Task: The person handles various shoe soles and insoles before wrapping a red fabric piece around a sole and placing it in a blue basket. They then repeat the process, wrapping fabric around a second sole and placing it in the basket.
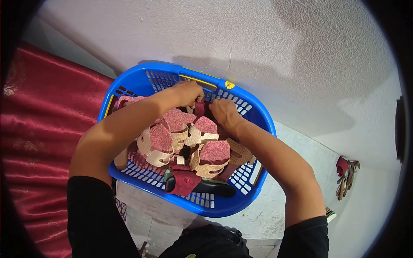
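Note:
A blue plastic laundry basket (pixel 144 69) holds several sandals with pink speckled insoles and beige woven straps, such as one sandal (pixel 215 150) and another sandal (pixel 160 137). Across the near side lies a black-soled sandal (pixel 213 188) with a dark red strap. At the basket's far side, my left hand (pixel 189 92) is closed with its fingers curled down on a dark red sandal (pixel 199 108), of which only a part shows. Just right of it, my right hand (pixel 224 112) is also closed against the same dark red piece; its fingertips are hidden.
A textured white wall (pixel 258 38) rises right behind the basket. Shiny red cloth (pixel 51 142) hangs at the left. Under the basket is a pale surface (pixel 297 146). More footwear with straps (pixel 344 176) lies at the right by the wall.

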`<act>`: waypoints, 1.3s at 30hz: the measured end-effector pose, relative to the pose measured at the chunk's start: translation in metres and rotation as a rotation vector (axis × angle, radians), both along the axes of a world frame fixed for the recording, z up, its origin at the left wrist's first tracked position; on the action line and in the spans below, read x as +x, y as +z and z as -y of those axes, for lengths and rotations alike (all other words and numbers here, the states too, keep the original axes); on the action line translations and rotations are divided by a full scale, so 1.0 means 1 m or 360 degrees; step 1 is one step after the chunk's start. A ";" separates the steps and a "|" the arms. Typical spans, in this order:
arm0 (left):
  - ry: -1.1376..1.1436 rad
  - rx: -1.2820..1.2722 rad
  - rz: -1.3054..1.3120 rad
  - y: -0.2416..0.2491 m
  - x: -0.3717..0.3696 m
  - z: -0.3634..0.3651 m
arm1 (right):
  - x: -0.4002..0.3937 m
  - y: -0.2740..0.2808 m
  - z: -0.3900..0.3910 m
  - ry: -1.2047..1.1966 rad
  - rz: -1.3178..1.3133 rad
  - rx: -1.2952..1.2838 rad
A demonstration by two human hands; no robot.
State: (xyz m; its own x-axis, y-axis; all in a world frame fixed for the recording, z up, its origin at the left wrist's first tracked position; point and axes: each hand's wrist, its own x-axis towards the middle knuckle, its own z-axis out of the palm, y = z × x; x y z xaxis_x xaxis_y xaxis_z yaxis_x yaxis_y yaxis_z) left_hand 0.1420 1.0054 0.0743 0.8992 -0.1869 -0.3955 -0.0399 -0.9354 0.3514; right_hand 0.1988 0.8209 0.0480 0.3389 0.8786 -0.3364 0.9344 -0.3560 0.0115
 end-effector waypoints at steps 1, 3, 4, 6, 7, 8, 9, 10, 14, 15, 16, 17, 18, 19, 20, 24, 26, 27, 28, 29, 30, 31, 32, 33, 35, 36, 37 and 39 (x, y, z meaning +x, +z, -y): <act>0.0006 0.0084 0.0017 0.002 -0.001 0.002 | -0.001 0.001 0.001 0.0055 0.0067 -0.0028; 0.0015 0.0172 0.0032 0.004 0.000 0.007 | 0.000 0.001 0.003 0.0112 0.0132 -0.0053; 0.0062 0.0345 -0.0028 0.003 0.002 0.010 | 0.002 -0.001 0.004 0.0042 0.0144 -0.0039; 0.0123 0.0525 -0.0103 0.006 0.006 0.011 | 0.005 -0.002 0.009 -0.0065 0.0088 0.0050; 0.0154 0.0588 -0.0204 0.010 0.010 0.010 | 0.006 -0.006 0.014 -0.0053 0.0073 0.0056; 0.0182 0.0657 -0.0304 0.016 0.013 0.007 | 0.007 -0.010 0.018 -0.0155 -0.0015 0.0157; 0.0192 0.0675 -0.0314 0.026 0.018 0.001 | 0.008 -0.011 0.019 -0.0256 -0.0100 0.0266; 0.0138 0.0544 -0.0273 0.038 0.020 -0.004 | 0.007 -0.001 0.020 -0.0281 -0.0182 0.0181; 0.0235 0.0247 -0.0073 0.086 0.006 -0.008 | 0.015 0.002 0.027 -0.0435 -0.0453 0.0088; 0.0239 0.0254 -0.0068 0.101 0.001 -0.003 | 0.013 0.013 0.028 -0.0429 -0.0449 0.0096; 0.0350 0.0214 -0.0053 0.115 -0.007 0.002 | 0.011 0.028 0.031 -0.0493 -0.0466 0.0038; 0.0457 0.0173 -0.0036 0.128 -0.017 0.011 | 0.008 0.042 0.035 -0.0559 -0.0480 -0.0019; 0.0563 0.0051 0.0024 0.135 -0.027 0.021 | 0.009 0.029 0.038 -0.0627 -0.0385 0.0112; 0.0658 -0.0073 0.0084 0.142 -0.040 0.034 | 0.007 0.034 0.045 -0.0639 -0.0372 0.0126; 0.0695 -0.0189 0.0210 0.147 -0.054 0.050 | 0.003 0.039 0.054 -0.0586 -0.0515 0.0354; 0.1015 -0.0525 0.0609 0.139 -0.112 0.114 | -0.035 0.068 0.107 -0.0608 -0.0811 0.1219; 0.1069 -0.0491 0.0814 0.114 -0.134 0.141 | -0.056 0.075 0.134 -0.0589 -0.0818 0.1552; 0.1039 -0.0353 0.0974 0.101 -0.142 0.153 | -0.067 0.064 0.145 -0.0638 -0.0829 0.1746; 0.0993 -0.0335 0.1027 0.098 -0.151 0.164 | -0.080 0.066 0.158 -0.0659 -0.0770 0.1742; 0.0925 -0.0342 0.1167 0.091 -0.158 0.175 | -0.092 0.059 0.168 -0.0604 -0.0629 0.1871; 0.0879 -0.0292 0.1269 0.092 -0.163 0.187 | -0.108 0.070 0.181 -0.0667 -0.0909 0.1924; 0.0875 -0.0329 0.1308 0.101 -0.170 0.203 | -0.118 0.054 0.185 -0.0690 -0.0739 0.2093; 0.0858 -0.0322 0.1382 0.101 -0.177 0.217 | -0.132 0.061 0.195 -0.0739 -0.0731 0.2156; 0.0881 -0.0401 0.1361 0.111 -0.184 0.233 | -0.143 0.067 0.203 -0.0758 -0.0661 0.2224; 0.0889 -0.0475 0.1360 0.106 -0.190 0.251 | -0.164 0.087 0.218 -0.0760 -0.0870 0.2357; 0.0846 -0.0554 0.1394 0.106 -0.194 0.262 | -0.173 0.097 0.226 -0.0754 -0.0816 0.2416; 0.0880 -0.0573 0.1363 0.105 -0.198 0.274 | -0.183 0.109 0.238 -0.0793 -0.0831 0.2398; 0.0741 -0.0472 0.1427 0.100 -0.207 0.293 | -0.197 0.100 0.251 -0.0901 -0.0830 0.2320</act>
State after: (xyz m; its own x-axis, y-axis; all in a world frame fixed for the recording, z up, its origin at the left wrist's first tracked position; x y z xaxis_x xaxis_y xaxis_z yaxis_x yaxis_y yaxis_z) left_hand -0.0652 0.7125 0.1740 0.8478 0.2720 0.4553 -0.0573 -0.8065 0.5885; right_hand 0.0013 0.5700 0.1476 0.8290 0.3485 0.4375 0.4856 -0.0605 -0.8721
